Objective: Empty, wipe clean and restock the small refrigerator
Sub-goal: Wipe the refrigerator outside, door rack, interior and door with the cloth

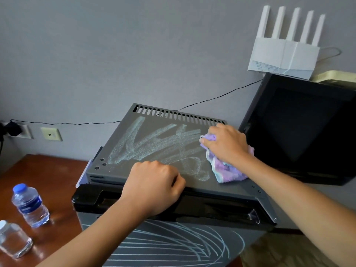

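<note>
The small refrigerator (173,180) stands directly in front of the person, beside the wooden counter (54,180), its grey top panel (154,143) running left to right across the view. Pale wet streaks cover the left and centre of that panel, lying to the left of the cloth. The right hand (225,144) is nearer the unwiped far right corner; its fingers are curled down over a bunched purple and white cloth (227,168), pressing it onto the panel. The left hand (154,186) is closed into a loose fist holding nothing, resting on the front edge of the panel above the black door top (212,207), judged to be steadying the unit. Two water bottles (29,205) stand on the counter, apart from the refrigerator.
</note>
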The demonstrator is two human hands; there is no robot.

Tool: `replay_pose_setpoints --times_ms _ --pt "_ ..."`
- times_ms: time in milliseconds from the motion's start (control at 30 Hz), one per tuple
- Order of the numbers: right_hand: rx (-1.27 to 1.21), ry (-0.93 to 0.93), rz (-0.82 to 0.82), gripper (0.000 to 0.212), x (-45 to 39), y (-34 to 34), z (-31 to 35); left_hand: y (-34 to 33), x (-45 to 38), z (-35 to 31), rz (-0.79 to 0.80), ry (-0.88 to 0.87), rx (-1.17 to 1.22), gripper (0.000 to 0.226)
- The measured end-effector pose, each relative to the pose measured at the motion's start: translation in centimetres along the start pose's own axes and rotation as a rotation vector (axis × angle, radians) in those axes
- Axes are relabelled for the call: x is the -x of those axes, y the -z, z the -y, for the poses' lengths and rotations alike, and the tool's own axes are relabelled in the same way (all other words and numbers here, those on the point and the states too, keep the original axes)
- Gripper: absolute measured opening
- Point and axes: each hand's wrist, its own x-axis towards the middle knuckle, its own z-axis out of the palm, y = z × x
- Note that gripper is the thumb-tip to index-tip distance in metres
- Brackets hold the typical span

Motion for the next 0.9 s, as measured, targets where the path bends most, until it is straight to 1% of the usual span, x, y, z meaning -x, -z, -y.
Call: replay_pose_setpoints --times_ms 100,167,300,367,433,500,600,700,800,900 --pt "0.032 0.095 -0.008 0.035 6.3 1.8 1.1 0.1 0.1 -0.1 -0.002 -0.005 -0.005 0.044" --pt "0.028 0.166 -0.067 0.037 9.4 2.6 1.5 0.2 0.1 -0.1 0.011 -0.006 -0.006 0.044" --pt "-0.019 0.218 -0.117 0.038 10.4 2.7 1.4 0.2 0.0 -0.1 0.029 -0.003 -0.001 0.044" --pt "-0.019 0.208 -0.121 0.039 8.6 2.1 1.1 0.1 -0.1 -0.1 0.037 0.007 -0.004 0.043" --pt "0.0 0.156 -0.074 0.039 5.3 1.2 0.8 0.0 -0.2 -0.1 0.039 0.013 -0.002 0.043" --pt "-0.001 0.068 -0.017 0.035 0.8 -0.1 0.2 0.0 -0.1 -0.1 0.041 0.017 0.007 0.043" --pt "-0.027 -0.045 0.014 0.028 -6.9 -2.5 -0.8 -0.1 -0.1 0.0 0.034 0.024 0.009 0.042" --pt "-0.078 -0.084 0.038 0.031 -12.0 -4.1 -1.5 -0.1 -0.2 0.1 0.026 0.033 0.0 0.042" --pt "-0.07 -0.088 0.021 0.031 -13.3 -4.7 -1.8 -0.1 -0.2 0.2 0.013 0.018 0.008 0.042" --pt "-0.066 -0.053 0.003 0.031 -11.7 -4.6 -1.8 -0.1 -0.2 0.3 0.005 0.009 -0.001 0.042"
